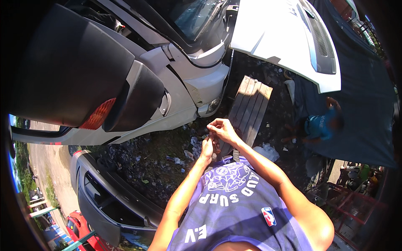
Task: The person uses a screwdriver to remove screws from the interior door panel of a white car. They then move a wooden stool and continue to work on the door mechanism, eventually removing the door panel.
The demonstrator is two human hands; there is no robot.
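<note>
This is outside, and it looks to me like a yard where people fix cars. A big white van (186,85) stands here, and by its front is a white hood (272,31) with a black vent. Just in front of the van there's a wood bench (247,111), on dark dirt (146,167) with bits of trash (178,160). Farther out from the van's front hangs a big dark sheet (356,115). Along the van's side I see a dark car (119,196), then a red car (77,226) farther off. Past the van's other end are pale ground (54,167) and green trees (29,180). Sun shines on the van.
</note>
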